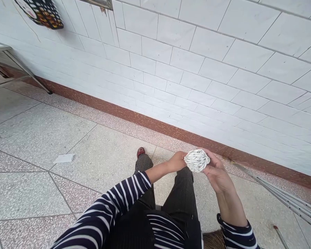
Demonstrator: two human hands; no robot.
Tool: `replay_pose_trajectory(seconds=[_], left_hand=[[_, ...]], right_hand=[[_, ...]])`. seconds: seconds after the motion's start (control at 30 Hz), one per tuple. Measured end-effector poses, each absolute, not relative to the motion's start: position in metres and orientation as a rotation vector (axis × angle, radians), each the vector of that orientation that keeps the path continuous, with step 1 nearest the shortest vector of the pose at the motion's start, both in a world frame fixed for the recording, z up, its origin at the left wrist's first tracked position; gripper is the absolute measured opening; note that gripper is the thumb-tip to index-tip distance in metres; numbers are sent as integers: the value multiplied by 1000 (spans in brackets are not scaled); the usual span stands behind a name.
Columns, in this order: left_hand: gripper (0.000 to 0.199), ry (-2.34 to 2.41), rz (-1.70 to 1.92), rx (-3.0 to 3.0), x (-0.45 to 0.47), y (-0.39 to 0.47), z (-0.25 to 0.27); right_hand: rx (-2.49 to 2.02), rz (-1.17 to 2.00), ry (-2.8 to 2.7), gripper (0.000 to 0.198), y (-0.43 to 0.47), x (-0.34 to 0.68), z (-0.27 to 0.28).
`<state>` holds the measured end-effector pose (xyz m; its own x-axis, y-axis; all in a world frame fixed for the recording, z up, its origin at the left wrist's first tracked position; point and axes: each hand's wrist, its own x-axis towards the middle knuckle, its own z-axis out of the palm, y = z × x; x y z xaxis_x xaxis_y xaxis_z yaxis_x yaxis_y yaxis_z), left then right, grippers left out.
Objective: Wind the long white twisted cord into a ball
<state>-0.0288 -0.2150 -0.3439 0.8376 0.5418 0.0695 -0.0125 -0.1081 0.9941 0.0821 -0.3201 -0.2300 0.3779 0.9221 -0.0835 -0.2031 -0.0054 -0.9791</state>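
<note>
A white braided cord piece [197,160] with thin dark flecks, rounded like a flat ball, is held out over my knees. My left hand [176,161] grips its left edge, with the fingers closed and partly hidden behind it. On the other side, my right hand [217,173] curls around the right edge, thumb in front and fingers behind. The underside of the braided piece is out of sight.
White tiled wall [186,69] rises ahead above a red-brown skirting. Metal poles [272,190] lie on the speckled floor at right. A metal-legged table [28,71] stands far left, a white slip [64,158] on the floor, and a patterned bag [45,15] hangs upper left.
</note>
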Motion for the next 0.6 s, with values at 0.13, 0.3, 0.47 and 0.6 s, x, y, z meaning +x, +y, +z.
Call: replay_pose_trajectory(seconds=[0.13, 0.3, 0.47, 0.6], left_hand=[[38, 509, 426, 1701, -54, -222, -369], [31, 845, 231, 2002, -106, -198, -419], [31, 1132, 149, 2146, -123, -145, -417], [33, 1285, 157, 2245, -115, -96, -390]], right_hand=[[-1254, 1009, -706, 39, -332, 96, -231], [-1193, 918, -494, 55, -353, 116, -223], [-1136, 890, -470, 60, -373, 107, -205], [-1106, 811, -452, 61, -403, 96, -194]])
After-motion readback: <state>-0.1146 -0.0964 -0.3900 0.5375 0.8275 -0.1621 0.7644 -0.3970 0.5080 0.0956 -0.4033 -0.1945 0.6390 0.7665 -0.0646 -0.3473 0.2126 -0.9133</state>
